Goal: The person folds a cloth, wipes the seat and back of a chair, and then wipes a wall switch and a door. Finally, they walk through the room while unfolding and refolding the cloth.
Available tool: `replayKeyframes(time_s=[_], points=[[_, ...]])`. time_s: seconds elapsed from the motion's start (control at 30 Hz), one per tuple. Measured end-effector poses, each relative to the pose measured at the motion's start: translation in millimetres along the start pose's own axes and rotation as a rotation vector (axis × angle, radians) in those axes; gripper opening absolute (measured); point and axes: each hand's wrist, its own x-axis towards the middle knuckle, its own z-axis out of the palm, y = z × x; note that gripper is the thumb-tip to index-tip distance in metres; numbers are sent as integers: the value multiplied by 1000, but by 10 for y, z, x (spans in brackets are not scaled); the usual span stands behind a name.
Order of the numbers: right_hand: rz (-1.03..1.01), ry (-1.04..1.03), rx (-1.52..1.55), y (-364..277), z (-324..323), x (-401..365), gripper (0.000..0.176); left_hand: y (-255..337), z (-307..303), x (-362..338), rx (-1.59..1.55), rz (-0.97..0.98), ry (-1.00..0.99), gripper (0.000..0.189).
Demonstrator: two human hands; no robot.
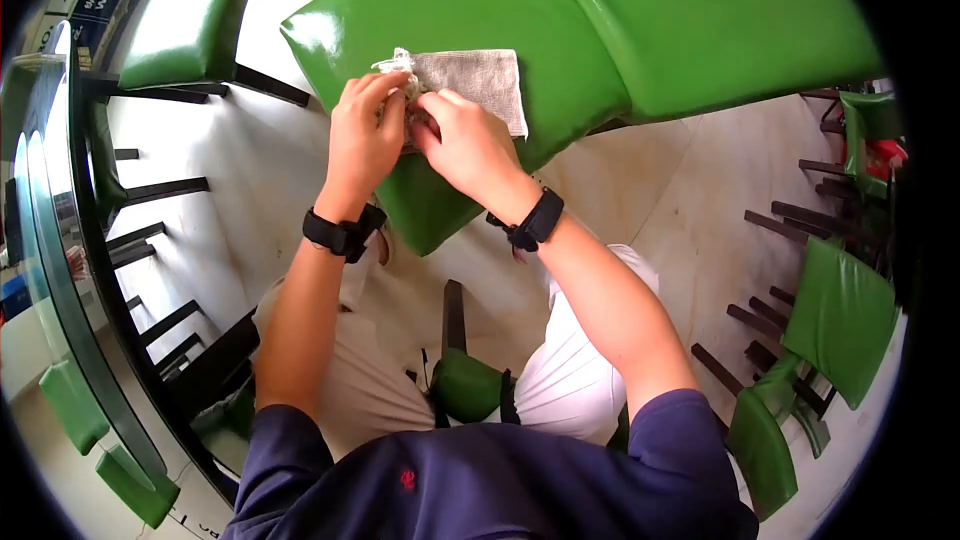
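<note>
A greyish-beige cloth (480,80) lies on the green padded seat (480,10) of a chair in front of me. Its right part is flat, while a bunched, whitish, frayed-looking end (403,61) sticks up at the left. My left hand (365,130) is closed at that bunched end, fingers curled around it. Beside it, my right hand (468,135) pinches the gathered part with thumb and forefinger, close to the left fingertips. The fingers partly cover the spot where both hands meet. Each wrist wears a black strap.
The chair's green backrest (740,20) extends to the upper right. Another green chair (185,15) stands at upper left, beside a dark-framed glass table (75,230). More green chairs (840,315) stand at right on the pale floor (660,200).
</note>
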Motion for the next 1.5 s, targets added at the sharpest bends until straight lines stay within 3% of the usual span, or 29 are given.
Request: replayKeyframes(time_s=[0.07, 0.17, 0.2, 0.23, 0.27, 0.33, 0.47, 0.5, 0.53, 0.7, 1.0, 1.07, 1.27, 1.33, 1.37, 1.5], points=[[87, 0, 28, 8, -67, -23, 16, 3, 31, -47, -8, -19, -11, 20], [-133, 212, -2, 120, -67, 84, 24, 19, 59, -53, 120, 47, -11, 23], [-252, 294, 18, 165, -38, 113, 28, 78, 48, -55, -107, -78, 9, 25], [-252, 223, 8, 146, -67, 111, 40, 142, 16, -57, -332, -206, 29, 27], [-238, 216, 17, 162, -17, 89, 40, 206, -42, -48, -479, -323, 2, 30], [-317, 204, -107, 169, 68, 86, 47, 155, -142, -46, -473, -298, -84, 33], [-290, 106, -211, 306, 126, 57, 38, 171, -302, -23, -661, -285, 28, 29], [-275, 97, -174, 288, 91, 63, 33, 114, -363, -12, -377, -358, 137, 25], [-277, 90, -172, 292, 97, 51, 33, 23, -377, -34, -295, -423, 149, 24], [-277, 99, -168, 301, 104, 81, 34, -126, -264, -158, 31, -398, -108, 27], [-290, 80, -120, 354, 44, 143, 33, 24, -57, -135, 49, -244, -37, 21], [-285, 140, -19, 362, 29, 172, 29, 9, -18, -145, 49, -187, -38, 20], [-354, 186, -82, 307, 135, 123, 24, 2, -48, -134, 91, -113, -52, 25], [-339, 183, -136, 301, 118, 91, 23, 46, -131, -78, -77, -424, -4, 30], [-313, 187, -154, 288, 115, 67, 23, 23, -163, -52, -16, -416, 52, 36], [-317, 243, -174, 272, 152, 58, 17, -92, -104, -43, 80, -380, -36, 30]])
